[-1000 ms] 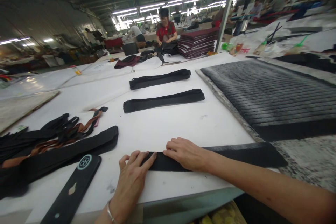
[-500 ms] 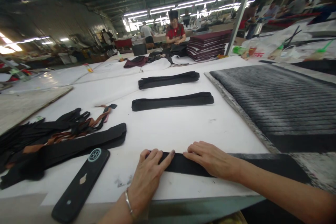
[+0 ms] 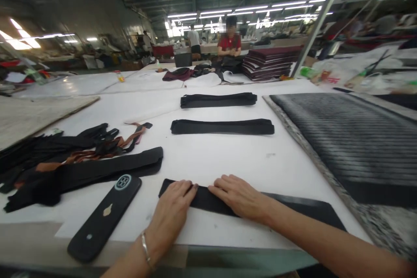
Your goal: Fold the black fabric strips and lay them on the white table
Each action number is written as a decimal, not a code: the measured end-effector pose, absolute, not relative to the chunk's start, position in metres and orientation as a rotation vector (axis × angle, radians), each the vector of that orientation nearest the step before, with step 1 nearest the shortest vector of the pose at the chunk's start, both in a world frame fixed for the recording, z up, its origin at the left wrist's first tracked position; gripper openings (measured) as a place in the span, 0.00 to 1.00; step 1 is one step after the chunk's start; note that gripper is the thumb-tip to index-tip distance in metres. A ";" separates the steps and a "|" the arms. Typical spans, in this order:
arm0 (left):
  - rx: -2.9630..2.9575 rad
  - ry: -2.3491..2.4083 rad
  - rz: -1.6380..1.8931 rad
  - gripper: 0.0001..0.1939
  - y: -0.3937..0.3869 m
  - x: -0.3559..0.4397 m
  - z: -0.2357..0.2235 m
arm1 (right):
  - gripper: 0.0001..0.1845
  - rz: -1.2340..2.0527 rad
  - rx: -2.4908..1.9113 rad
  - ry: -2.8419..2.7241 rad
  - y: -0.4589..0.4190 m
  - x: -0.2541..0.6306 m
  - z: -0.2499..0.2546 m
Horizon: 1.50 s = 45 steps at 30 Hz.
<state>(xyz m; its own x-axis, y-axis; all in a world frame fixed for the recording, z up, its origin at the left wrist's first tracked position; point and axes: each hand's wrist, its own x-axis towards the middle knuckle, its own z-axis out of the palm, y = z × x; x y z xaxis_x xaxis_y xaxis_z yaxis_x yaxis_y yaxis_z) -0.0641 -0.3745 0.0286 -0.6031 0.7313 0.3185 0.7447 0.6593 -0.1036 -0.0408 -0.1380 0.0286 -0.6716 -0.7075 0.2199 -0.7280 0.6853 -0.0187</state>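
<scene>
A long black fabric strip (image 3: pixel 293 208) lies along the near edge of the white table (image 3: pixel 228 160). My left hand (image 3: pixel 174 210) rests flat on the strip's left end, fingers stretched out. My right hand (image 3: pixel 239 195) lies flat on the strip just to the right, fingers spread, my forearm running along the strip. Neither hand grips anything.
Two more black strips (image 3: pixel 223 127) (image 3: pixel 218 100) lie further back. A pile of black and brown strips (image 3: pixel 78 165) and a black phone (image 3: pixel 106 217) lie at the left. A grey ribbed mat (image 3: pixel 352 139) covers the right. A person in red (image 3: pixel 230 45) sits behind stacked dark fabric (image 3: pixel 270 63).
Both hands have slid left along the strip, so its left end now shows past my left hand. The view has shifted to the left.
</scene>
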 end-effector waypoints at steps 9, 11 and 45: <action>-1.201 -2.572 -0.002 0.32 -0.379 -0.065 0.021 | 0.16 0.130 1.169 -2.708 -0.127 -0.038 0.028; -1.209 -2.586 0.040 0.36 -0.377 -0.062 0.026 | 0.16 0.126 1.171 -2.718 -0.120 -0.035 0.027; -1.585 -2.561 0.237 0.35 -0.308 -0.054 0.036 | 0.15 0.091 1.019 -2.753 -0.009 0.033 0.019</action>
<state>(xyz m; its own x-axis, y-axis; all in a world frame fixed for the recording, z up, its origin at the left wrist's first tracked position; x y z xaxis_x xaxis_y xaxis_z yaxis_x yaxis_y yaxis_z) -0.0542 -0.3079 0.0357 -0.4440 0.8958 0.0200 0.8769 0.4390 -0.1957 0.0334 -0.0091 0.0190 -0.7412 -0.6371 0.2115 -0.6497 0.7601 0.0129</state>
